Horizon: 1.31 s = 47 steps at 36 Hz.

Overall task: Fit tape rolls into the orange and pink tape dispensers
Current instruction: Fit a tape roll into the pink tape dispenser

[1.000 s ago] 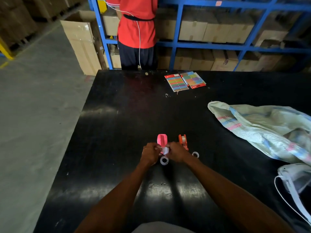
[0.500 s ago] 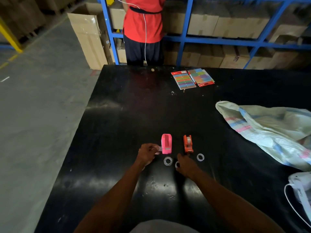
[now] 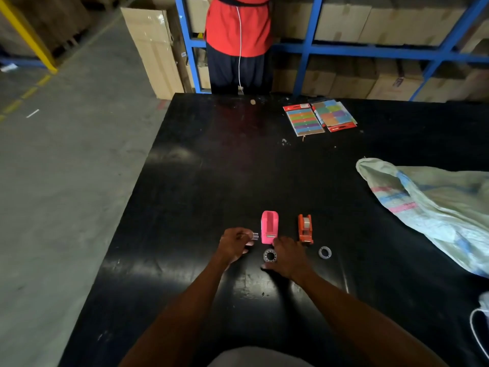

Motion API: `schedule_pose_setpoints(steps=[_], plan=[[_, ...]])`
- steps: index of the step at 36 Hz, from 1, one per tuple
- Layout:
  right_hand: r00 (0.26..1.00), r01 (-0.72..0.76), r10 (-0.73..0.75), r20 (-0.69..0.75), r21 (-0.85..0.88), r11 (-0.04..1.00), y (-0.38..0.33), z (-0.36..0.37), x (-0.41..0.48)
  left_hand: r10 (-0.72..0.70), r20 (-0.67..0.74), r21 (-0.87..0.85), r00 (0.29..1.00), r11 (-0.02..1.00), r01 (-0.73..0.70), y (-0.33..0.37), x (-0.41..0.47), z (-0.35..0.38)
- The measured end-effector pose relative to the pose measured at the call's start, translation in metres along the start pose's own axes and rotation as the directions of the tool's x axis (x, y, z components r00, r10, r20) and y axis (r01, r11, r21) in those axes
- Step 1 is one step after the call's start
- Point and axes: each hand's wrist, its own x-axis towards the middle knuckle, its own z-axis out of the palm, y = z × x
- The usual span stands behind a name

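The pink tape dispenser [image 3: 269, 227] stands upright on the black table [image 3: 211, 168], its slot empty. To its right, the orange tape dispenser [image 3: 305, 228] has a tape roll seated in it. My left hand [image 3: 234, 245] pinches a small clear spool [image 3: 255, 235] just left of the pink dispenser. My right hand [image 3: 287, 256] lies palm down below the two dispensers, thumb spread, its fingertips near the pink dispenser's front end. One clear tape roll [image 3: 270, 255] lies flat between my hands. A second tape roll [image 3: 325, 252] lies right of my right hand.
A pale woven sack [image 3: 428, 207] covers the table's right side. Two packs of coloured sticky notes [image 3: 320, 117] lie near the far edge. A person in a red shirt [image 3: 238, 27] stands beyond the table by blue shelving [image 3: 370, 49] full of cartons. The table's left edge drops to the floor.
Both hands let go of the pink dispenser, which now stands alone. My left hand came away left with the small clear spool. My right hand dropped to the table near the loose roll.
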Motion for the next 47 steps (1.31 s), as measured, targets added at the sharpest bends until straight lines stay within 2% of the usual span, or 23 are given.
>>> schedule_pose_setpoints(steps=[3, 5, 8, 11, 16, 20, 24, 31, 40, 47], plan=[[1.000, 0.000, 0.000, -0.005, -0.056, 0.998, -0.002, 0.008, 0.002, -0.007, -0.003, -0.004, 1.000, 1.000, 0.007, 0.001, -0.001, -0.002], [1.000, -0.016, 0.016, -0.018, -0.012, 1.000, -0.001, 0.010, 0.003, -0.012, -0.007, -0.008, 1.000, 1.000, 0.012, 0.002, -0.001, -0.004], [0.998, -0.041, 0.049, -0.038, 0.186, 0.982, 0.000, 0.007, 0.002, -0.016, -0.008, 0.004, 1.000, 1.000, 0.016, 0.001, -0.001, -0.006], [0.999, -0.027, 0.044, -0.033, 0.405, 0.914, 0.000, -0.002, 0.002, -0.028, 0.008, 0.014, 1.000, 1.000, 0.028, -0.001, 0.000, -0.005], [0.990, 0.040, 0.047, -0.132, 0.583, 0.811, -0.005, -0.018, 0.001, -0.053, 0.067, -0.015, 0.996, 0.998, 0.054, 0.002, -0.005, 0.004], [0.976, 0.125, 0.007, -0.216, 0.591, 0.797, -0.012, -0.027, -0.002, -0.044, 0.111, -0.037, 0.993, 0.998, 0.048, 0.008, -0.014, 0.009], [0.970, 0.181, -0.054, -0.237, 0.557, 0.811, -0.016, -0.029, -0.005, -0.005, 0.111, -0.046, 0.994, 0.999, 0.010, 0.015, -0.024, 0.007], [0.960, 0.245, -0.103, -0.260, 0.606, 0.756, -0.026, -0.039, -0.016, 0.020, 0.107, -0.055, 0.994, 0.998, -0.014, 0.021, -0.036, 0.001], [0.984, 0.166, -0.062, -0.167, 0.727, 0.666, -0.027, -0.042, -0.027, 0.045, 0.090, -0.043, 0.995, 0.998, -0.041, 0.018, -0.043, 0.000], [0.982, 0.167, -0.053, -0.181, 0.701, 0.693, -0.030, -0.047, -0.029, 0.058, 0.085, -0.020, 0.995, 0.998, -0.056, 0.020, -0.045, 0.004]])
